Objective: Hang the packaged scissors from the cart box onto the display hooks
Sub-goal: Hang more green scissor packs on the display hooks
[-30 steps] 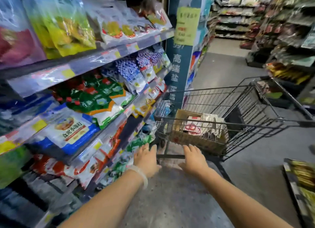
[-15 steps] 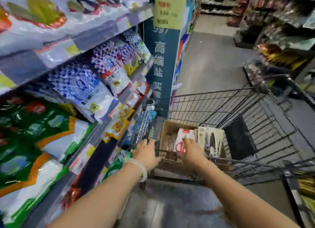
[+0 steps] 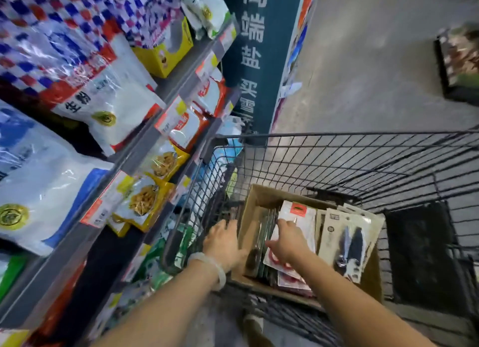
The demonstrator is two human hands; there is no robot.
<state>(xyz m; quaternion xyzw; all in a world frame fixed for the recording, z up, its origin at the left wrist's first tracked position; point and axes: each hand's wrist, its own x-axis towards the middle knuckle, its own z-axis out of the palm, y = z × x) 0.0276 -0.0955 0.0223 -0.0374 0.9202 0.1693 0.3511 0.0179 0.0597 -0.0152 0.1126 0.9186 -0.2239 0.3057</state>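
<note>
**Inside the cart box: scissors packs reached**

Within the box (image 3: pixel 252 204), scissors packs stand on edge. A white card with red handles (image 3: pixel 298 212) is touched by the right hand (image 3: pixel 289 243), fingers spread; a firm hold cannot be told. Dark-handled scissors (image 3: pixel 350 245) sit beside. The left hand (image 3: pixel 224 244) rests flat on the box's edge.

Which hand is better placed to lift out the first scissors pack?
Right. The right hand already rests on the red-and-white scissors pack inside the box, while the left hand rests at the box's outer wall.
</note>
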